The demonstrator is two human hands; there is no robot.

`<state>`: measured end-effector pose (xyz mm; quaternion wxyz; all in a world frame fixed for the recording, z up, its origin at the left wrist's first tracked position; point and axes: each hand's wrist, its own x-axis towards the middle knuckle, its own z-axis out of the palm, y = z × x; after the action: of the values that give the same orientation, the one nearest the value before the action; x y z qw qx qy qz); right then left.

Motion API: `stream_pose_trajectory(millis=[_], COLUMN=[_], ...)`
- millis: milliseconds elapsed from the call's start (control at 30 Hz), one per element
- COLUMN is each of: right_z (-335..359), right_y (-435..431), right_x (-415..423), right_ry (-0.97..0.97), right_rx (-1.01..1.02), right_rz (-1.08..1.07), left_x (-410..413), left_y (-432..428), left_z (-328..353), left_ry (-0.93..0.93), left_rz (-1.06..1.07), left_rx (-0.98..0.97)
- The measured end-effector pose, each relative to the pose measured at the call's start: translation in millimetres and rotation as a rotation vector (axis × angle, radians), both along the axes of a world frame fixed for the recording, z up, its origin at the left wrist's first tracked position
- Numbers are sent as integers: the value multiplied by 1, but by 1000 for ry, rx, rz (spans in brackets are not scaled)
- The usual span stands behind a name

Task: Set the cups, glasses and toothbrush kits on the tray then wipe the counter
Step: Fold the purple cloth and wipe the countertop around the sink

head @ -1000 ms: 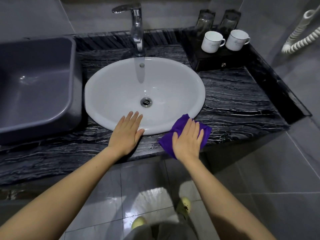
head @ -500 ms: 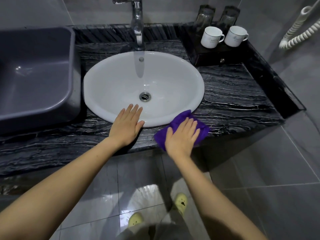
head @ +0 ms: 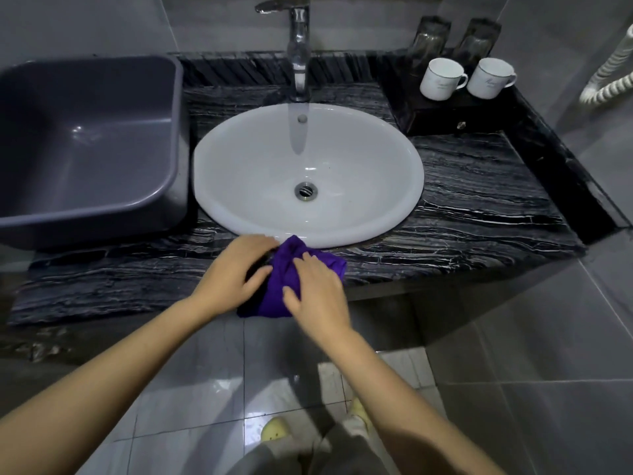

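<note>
Both hands are on the purple cloth [head: 291, 269] at the counter's [head: 462, 207] front edge, just below the sink [head: 308, 173]. The left hand [head: 236, 272] pinches its left side, the right hand [head: 317, 293] presses on top with fingers curled into the fabric. Two white cups [head: 442, 78] and two glasses [head: 430, 39] stand on the dark tray [head: 445, 111] at the back right. A grey tub [head: 89, 145] sits to the left
</note>
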<state>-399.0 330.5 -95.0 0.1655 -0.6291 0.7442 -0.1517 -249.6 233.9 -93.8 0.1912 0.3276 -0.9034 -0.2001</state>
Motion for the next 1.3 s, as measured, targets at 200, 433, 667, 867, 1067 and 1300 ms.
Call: stream_pose_trajectory(millis=[200,433,667,867,1067,1300], right_z=[-9,-13,17,47,66,50], right_y=[4,-1,-23,-66,-125,-162], right_x=[-30,-22,-23,9,54,83], right_ry=[195,245,94,-84,-270,-217], right_rx=[-66,-154,-41,126,238,346], right_rz=[150,143,227,355,403,409], left_x=[2,-4,9,65,126,141], left_y=[11,17,8,5,-10,-23], left_z=[-9,-13,-7,10,34,29], left_ry=[-215,-313,-303,-167,199,359], left_rz=[-77,-187,-69,193,534,790], left_rx=[122,-257,-244,75,528,784])
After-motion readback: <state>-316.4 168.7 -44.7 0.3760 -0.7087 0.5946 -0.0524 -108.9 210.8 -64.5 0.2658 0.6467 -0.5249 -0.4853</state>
